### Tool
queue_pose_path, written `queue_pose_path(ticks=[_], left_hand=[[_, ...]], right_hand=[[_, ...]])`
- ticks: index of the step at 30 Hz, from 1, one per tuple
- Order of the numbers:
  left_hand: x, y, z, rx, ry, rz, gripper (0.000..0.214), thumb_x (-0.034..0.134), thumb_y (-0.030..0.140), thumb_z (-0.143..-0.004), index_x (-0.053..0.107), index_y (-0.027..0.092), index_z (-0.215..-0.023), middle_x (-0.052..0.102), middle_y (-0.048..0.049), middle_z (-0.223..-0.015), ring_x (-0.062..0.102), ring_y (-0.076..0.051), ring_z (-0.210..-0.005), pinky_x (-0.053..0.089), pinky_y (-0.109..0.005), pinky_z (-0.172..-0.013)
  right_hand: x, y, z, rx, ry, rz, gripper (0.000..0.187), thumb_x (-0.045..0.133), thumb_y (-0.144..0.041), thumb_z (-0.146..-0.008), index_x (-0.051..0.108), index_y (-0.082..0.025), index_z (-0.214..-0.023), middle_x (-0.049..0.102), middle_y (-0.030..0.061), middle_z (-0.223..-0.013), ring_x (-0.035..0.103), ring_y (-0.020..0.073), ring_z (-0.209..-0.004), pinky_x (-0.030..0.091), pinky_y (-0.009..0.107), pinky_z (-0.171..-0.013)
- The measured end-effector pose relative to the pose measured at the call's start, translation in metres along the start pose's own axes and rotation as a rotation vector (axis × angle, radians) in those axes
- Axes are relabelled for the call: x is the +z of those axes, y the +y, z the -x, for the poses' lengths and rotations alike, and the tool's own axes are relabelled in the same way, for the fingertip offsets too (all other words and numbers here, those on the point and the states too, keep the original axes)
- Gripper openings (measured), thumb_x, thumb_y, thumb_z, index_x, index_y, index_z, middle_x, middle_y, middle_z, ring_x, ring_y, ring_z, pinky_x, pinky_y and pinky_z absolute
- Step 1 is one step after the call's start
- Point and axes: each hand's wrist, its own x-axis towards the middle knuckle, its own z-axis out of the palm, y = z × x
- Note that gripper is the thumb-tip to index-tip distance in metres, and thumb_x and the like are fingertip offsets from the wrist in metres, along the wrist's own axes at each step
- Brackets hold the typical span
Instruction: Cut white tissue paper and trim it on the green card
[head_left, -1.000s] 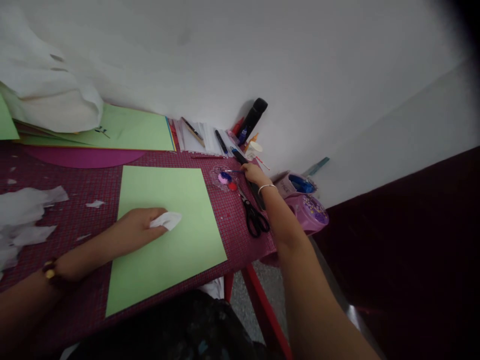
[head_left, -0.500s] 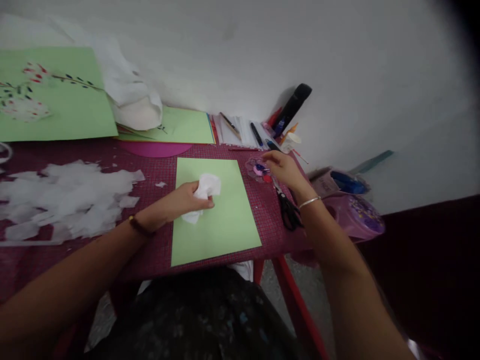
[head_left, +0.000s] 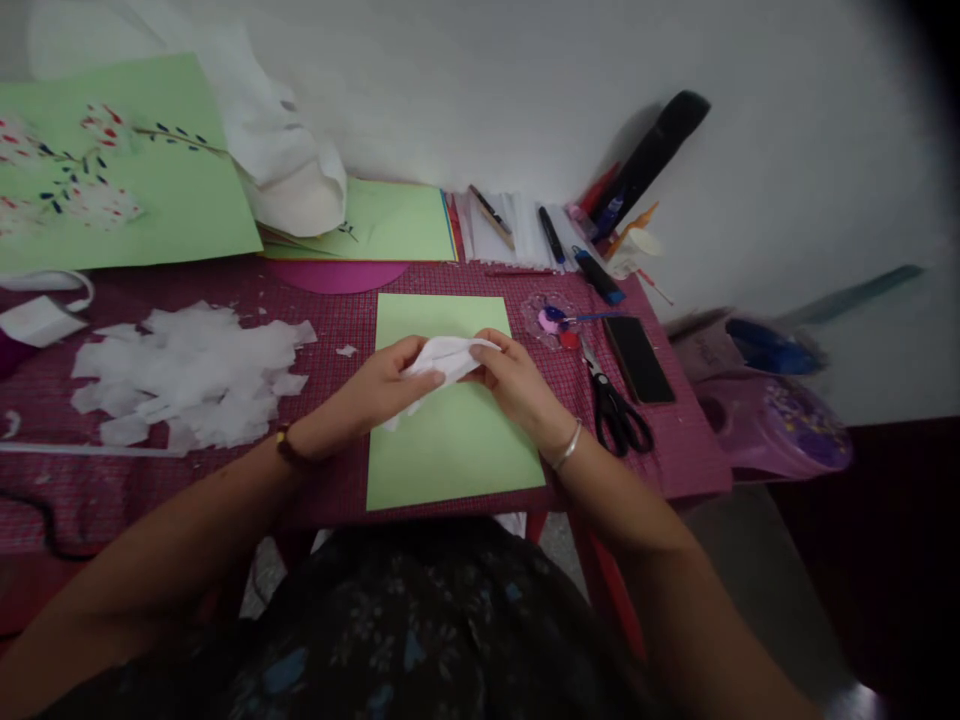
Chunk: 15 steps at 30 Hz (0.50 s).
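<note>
My left hand (head_left: 386, 385) and my right hand (head_left: 514, 385) meet above a light green sheet of paper (head_left: 450, 440) on the red table (head_left: 225, 470). Both pinch a crumpled piece of white tissue (head_left: 448, 355) between their fingers, left hand on its left end, right hand on its right end. A small palette with pink, blue and red paint (head_left: 555, 322) lies just right of the sheet, with a thin brush across it.
Black scissors (head_left: 616, 410) and a dark phone (head_left: 637, 358) lie right of the palette. A heap of torn white tissue (head_left: 191, 372) covers the table's left. A painted green sheet (head_left: 112, 180), pens (head_left: 551, 235) and a black bottle (head_left: 649, 150) line the wall. Purple containers (head_left: 772, 425) sit at the right.
My right hand left the palette and came over to the tissue. My left hand lifted the tissue off the sheet. The view swung left and down.
</note>
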Motion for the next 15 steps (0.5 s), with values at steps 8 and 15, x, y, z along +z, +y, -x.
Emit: queue_pose_path(ticks=[8,15], left_hand=[[-0.002,0.007,-0.002,-0.142,-0.019,-0.023,0.027,0.061,0.043,-0.078,0.057,0.016,-0.072,0.046,0.0039,-0.061,0.040,-0.009,-0.054,0.029,-0.020,-0.048],[-0.006,0.003,0.001,0.154,0.407,0.133,0.019,0.064,0.035,-0.083,0.059,0.018,-0.078,0.055,0.0002,-0.073,0.048,-0.011,-0.063,0.038,-0.022,-0.053]], right_hand=[[-0.004,-0.004,-0.001,0.027,0.114,0.017,0.016,0.069,-0.028,-0.073,0.054,-0.024,-0.076,0.047,-0.0072,-0.060,0.045,0.0088,-0.051,0.039,0.019,-0.045],[-0.023,-0.005,-0.006,0.089,0.130,0.163,0.004,0.059,-0.024,-0.076,0.062,-0.026,-0.074,0.055,-0.0027,-0.060,0.051,0.0136,-0.052,0.042,0.025,-0.049]])
